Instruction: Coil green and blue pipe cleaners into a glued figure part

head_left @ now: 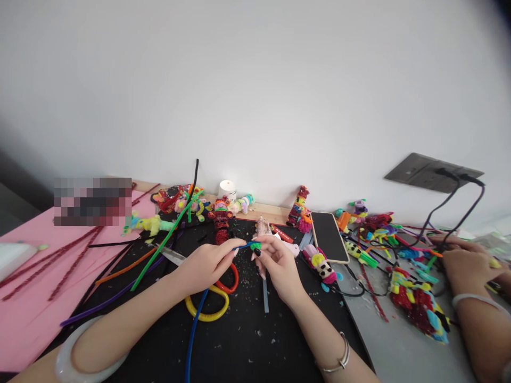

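As left hand (215, 263) pinches blue pipe cleaner (195, 322) and right hand (280, 266) grips green bit (255, 246), probably a coil, over black mat (251, 351) toward its back edge, best keep pinches close and wind with even tension.

Right of my fingers (273, 247) I see a dark-screened phone (330, 236) and, farther off, a wall socket (415, 171) holding black plugs (473, 180); beyond them, slightly left, a white cup (227, 187); well left, a pink sheet (24, 319).
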